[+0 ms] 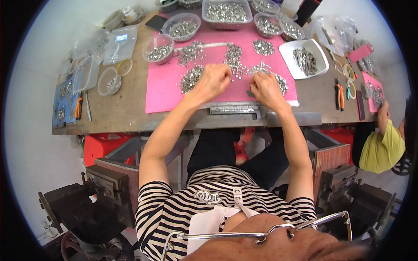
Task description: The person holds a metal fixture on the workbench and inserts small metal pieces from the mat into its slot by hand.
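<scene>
Small metal pieces [234, 58] are spread in several loose heaps on the pink mat [163, 91], with both hands set above its near half. The left hand [214, 78] is curled narrow, its fingers bent down beside the left near heap [190, 81], which is partly hidden by the wrist. The right hand [266, 89] is likewise bent, with its fingertips drawn close together in front of the right near heap [282, 84]; whether a piece is pinched in either hand cannot be told, since the fingertips are covered by the knuckles. The likeliest trouble, it is judged, is mixing: the heaps are parted only by narrow strips of mat strewn with strays, so neighbouring heaps could be run together by a dragged wrist. Pieces could also be dropped over the front edge of the bench [126, 104] if they were swept nearer, as no raised lip is seen there. Spilling could be caused if the round tub [149, 43] or the white tray [287, 52] were knocked by a forearm.
</scene>
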`<state>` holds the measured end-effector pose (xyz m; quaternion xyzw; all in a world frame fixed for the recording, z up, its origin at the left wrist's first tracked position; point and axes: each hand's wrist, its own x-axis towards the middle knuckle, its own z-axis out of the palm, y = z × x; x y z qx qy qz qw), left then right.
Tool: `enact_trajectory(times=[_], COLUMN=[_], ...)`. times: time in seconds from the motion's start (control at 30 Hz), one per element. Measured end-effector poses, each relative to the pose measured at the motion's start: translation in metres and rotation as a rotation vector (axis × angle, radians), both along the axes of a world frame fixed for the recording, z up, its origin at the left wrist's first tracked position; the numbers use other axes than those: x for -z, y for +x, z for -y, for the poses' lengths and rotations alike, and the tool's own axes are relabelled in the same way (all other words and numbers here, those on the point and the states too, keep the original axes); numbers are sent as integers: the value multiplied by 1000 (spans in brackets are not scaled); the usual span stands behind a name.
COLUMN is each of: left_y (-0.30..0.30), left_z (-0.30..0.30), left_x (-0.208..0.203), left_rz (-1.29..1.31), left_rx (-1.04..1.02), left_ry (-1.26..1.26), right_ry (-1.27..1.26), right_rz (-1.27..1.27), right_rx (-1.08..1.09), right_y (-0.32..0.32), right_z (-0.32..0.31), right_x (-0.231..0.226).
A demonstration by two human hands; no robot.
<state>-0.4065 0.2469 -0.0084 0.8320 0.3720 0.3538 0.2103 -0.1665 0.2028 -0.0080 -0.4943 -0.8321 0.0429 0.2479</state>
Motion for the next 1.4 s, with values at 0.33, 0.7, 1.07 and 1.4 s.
enact_trajectory(times=[0.33,0.7,1.07,1.4], left_y=[15,20,27,27], left_z=[39,35,48,49], left_x=[22,28,27,31], left_rz=[-148,-88,-220,-197], left_rx=[173,96,-118,-85], left_ry=[139,109,233,167], right_ry=[95,-116,73,121], right_rz=[-44,-360,-272,-258], right_rx=[62,26,-11,3], right_y=[-16,-19,-29,-30], right_z=[24,75,86,88], right_x=[17,-5,2,2])
